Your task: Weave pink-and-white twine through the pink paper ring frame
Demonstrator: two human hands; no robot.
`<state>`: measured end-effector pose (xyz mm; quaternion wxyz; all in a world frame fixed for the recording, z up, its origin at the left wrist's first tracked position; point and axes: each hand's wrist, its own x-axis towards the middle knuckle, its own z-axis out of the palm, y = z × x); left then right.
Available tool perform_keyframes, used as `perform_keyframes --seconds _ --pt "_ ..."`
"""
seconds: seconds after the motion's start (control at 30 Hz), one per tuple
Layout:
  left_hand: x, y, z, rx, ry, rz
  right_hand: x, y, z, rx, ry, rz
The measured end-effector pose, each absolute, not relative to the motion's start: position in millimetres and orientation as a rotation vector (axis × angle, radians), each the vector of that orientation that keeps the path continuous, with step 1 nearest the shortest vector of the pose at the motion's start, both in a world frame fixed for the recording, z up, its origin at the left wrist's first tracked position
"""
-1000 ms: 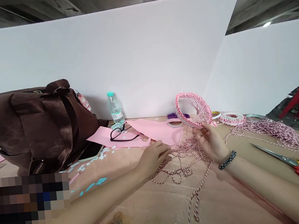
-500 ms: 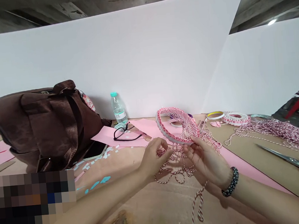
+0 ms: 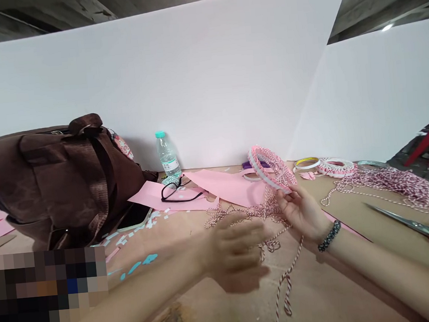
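Observation:
In the head view my right hand (image 3: 303,212) grips the lower edge of a ring (image 3: 266,169) wound with pink-and-white cord, holding it tilted above the table. Twisted red-and-white cord (image 3: 285,280) hangs below it and trails toward the front of the table. A loose tangle of the same cord (image 3: 223,215) lies behind my left hand (image 3: 239,249). That hand is blurred by motion, its fingers stretched out and apart from the ring. No object shows in it.
Scissors (image 3: 411,225) with red and yellow handles lie at the right, near a large heap of cord (image 3: 408,186) and another wrapped ring (image 3: 337,168). A brown bag (image 3: 58,179), a water bottle (image 3: 167,155), glasses (image 3: 182,199) and pink paper (image 3: 227,185) stand or lie toward the back.
My right hand has moved right with the ring, which now tilts more edge-on. My left hand has swung down toward me, its fingers going from curled near the cord to stretched out.

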<state>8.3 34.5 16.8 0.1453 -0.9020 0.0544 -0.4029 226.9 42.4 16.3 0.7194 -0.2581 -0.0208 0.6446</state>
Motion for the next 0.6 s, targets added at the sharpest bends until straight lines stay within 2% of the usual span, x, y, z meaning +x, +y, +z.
perform_keyframes --seconds 0.07,0.1,0.17,0.23,0.27,0.33,0.4,0.47,0.6 --pt "8.8 33.5 14.0 -2.813 0.346 -0.933 234.5 48.2 20.3 -0.578 -0.045 1.4" --pt "9.0 34.6 12.1 -2.958 0.25 -0.872 236.9 50.0 22.4 -0.573 -0.052 1.387" --pt "9.0 39.7 8.4 -3.152 -0.332 -0.94 238.4 51.3 25.5 -0.56 -0.065 1.363" --pt "9.2 47.0 6.2 -3.068 -0.974 -1.13 235.2 49.5 25.4 -0.551 -0.09 1.352" --pt "9.4 50.8 5.9 -2.985 -1.197 -1.199 232.1 47.7 23.9 -0.555 -0.109 1.352" --pt "10.5 56.7 6.1 -2.956 -1.362 -1.184 224.6 43.0 18.6 -0.577 -0.15 1.368" --pt "12.0 59.6 6.3 -3.036 -1.313 -1.071 217.6 38.4 11.8 -0.6 -0.197 1.394" --pt "13.3 59.1 6.0 -3.055 -1.049 -1.003 213.3 35.1 5.4 -0.604 -0.24 1.413" --pt "13.2 51.5 7.7 -2.803 -0.443 -1.151 212.1 33.2 -0.6 -0.599 -0.3 1.433"
